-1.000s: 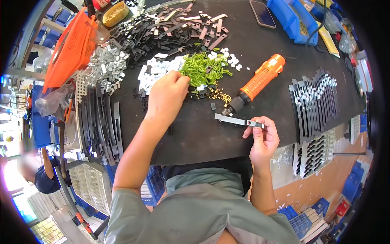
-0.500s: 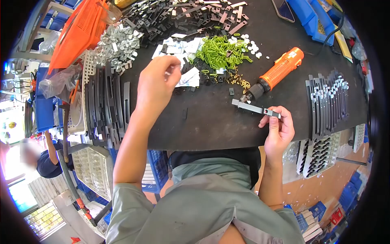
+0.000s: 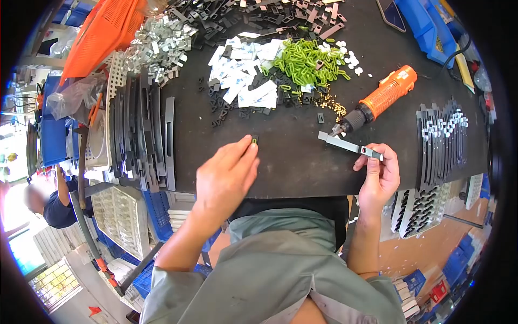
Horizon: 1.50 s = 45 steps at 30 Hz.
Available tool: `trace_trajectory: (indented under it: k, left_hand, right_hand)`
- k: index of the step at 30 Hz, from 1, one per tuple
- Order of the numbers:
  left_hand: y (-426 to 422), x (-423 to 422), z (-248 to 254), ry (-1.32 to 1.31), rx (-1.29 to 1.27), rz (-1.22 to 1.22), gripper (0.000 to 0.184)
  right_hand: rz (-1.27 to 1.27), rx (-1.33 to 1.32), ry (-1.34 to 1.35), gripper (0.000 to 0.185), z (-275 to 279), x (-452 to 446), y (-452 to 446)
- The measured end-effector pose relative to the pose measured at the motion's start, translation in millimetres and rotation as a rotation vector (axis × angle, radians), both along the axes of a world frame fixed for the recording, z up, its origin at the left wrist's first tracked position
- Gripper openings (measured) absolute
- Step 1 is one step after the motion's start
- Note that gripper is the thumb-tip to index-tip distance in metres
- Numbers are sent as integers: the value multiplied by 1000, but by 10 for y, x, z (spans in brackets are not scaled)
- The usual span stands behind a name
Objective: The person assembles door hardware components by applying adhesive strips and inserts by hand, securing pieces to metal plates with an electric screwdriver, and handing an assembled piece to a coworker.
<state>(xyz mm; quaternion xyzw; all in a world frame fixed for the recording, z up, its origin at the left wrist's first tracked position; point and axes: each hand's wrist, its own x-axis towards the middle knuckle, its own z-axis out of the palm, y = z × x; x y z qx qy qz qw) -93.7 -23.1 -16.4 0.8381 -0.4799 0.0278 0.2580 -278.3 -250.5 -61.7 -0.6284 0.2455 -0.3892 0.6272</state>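
My left hand (image 3: 226,171) is low over the black table, its fingertips closed at a small black piece with a green ring (image 3: 254,140). My right hand (image 3: 379,175) pinches the near end of a flat grey metal bar (image 3: 342,143), which points to the left. Just beyond the bar's far end lies an orange power screwdriver (image 3: 387,93), its dark tip close to the bar. Beside it are tiny brass pieces (image 3: 332,101) and one small black part (image 3: 320,117). Green rings (image 3: 307,62) lie heaped next to white slips (image 3: 237,73).
Long dark strips (image 3: 135,129) are stacked at the left, below silver clips (image 3: 162,46). Assembled bars (image 3: 442,140) stand in a row at the right. Blue bins (image 3: 423,32) and a phone (image 3: 390,14) are at the back right. A co-worker (image 3: 56,208) is at the far left.
My left hand has moved from the white slips toward the table's near edge, to the small black piece. My right hand still holds the bar. The view has shifted.
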Motion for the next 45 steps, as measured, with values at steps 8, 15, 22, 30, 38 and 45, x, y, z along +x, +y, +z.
trace_trajectory:
  k: [8,15,22,30,38,45]
  left_hand:
    - [-191,-88,-54,103,-87,131,25]
    - [-177,-286,131,471,-300,-11,33]
    - [-175,-291,182,584,-271,-4,49]
    - [-143,-212,326,1124,16,98,26]
    - [-434,-214,479,796,147,-92,25]
    - [-1857,-35,659,329,112,-268,42]
  right_hand:
    - [13,82,-14,14,99,18,115]
    - [111,250,37,16,216,11,357]
    - [186,293,67,14,295,82,432]
    - [245,323,264,12,333,-21,425]
    - [215,354,231,13,438,-182,317]
    - [113,269,133,13,372,-380,-110]
